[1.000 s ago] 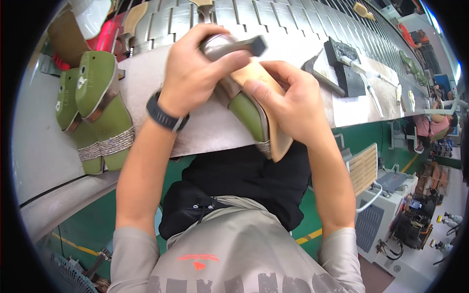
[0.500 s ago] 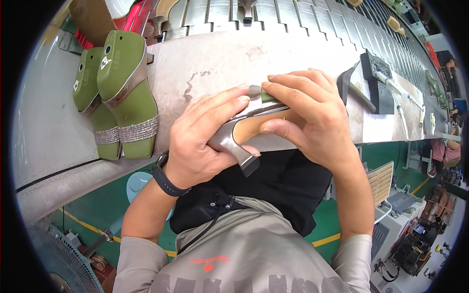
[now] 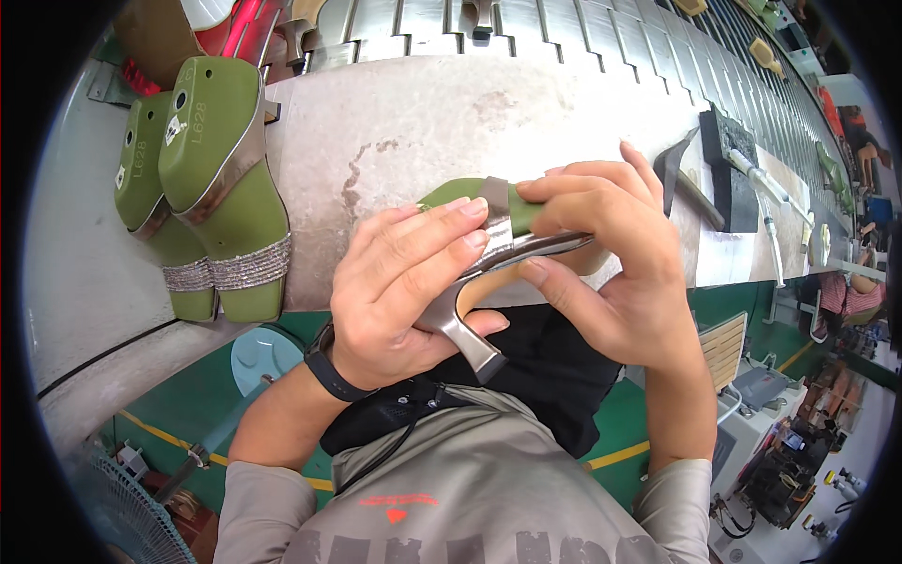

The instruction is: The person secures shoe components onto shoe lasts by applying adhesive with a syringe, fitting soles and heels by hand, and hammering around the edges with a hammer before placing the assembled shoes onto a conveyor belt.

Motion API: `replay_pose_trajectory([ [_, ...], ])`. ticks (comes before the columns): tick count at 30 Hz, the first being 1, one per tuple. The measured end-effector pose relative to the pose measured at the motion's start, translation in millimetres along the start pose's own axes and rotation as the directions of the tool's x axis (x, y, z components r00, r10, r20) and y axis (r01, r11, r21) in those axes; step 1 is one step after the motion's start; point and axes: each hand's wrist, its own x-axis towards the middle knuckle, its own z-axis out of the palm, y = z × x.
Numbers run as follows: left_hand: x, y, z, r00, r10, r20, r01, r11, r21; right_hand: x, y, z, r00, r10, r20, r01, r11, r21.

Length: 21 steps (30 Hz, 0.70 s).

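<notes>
Over the counter [image 3: 564, 113] edge, left hand [image 3: 404, 291] and right hand [image 3: 611, 263] both clamp a heeled sandal [image 3: 498, 254] on its green last; strap pressing appears underway; lasted pair [image 3: 202, 188] at ten o'clock.

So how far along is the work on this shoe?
Two green lasts with strapped sandals stand on the bench at the left, looking finished with. A third shoe is in hand: the left hand grips its heel end, the right hand its front. The hammer lies unused. I cannot tell what is left.
</notes>
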Motion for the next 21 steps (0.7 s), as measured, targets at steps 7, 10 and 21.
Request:
replay_pose_trajectory([
  [7, -2.3, 2.4, 0.5, 1.0, 0.007, 0.01, -0.008, 1.0, 0.023, 6.5, -9.7, -3.8, 0.995, 0.09, 0.043, -0.09, 0.996, -0.002],
  [10, -1.4, 2.4, 0.2, 1.0, 0.007, 0.009, -0.007, 1.0, 0.014, 6.5, -9.8, -4.1, 0.994, 0.098, 0.05, -0.098, 0.995, -0.009],
  [21, -3.6, 4.0, 2.1, 0.999, -0.032, -0.037, 0.031, 0.999, -0.028, 2.5, -13.9, 3.4, 0.992, 0.122, 0.014, -0.122, 0.992, -0.028],
])
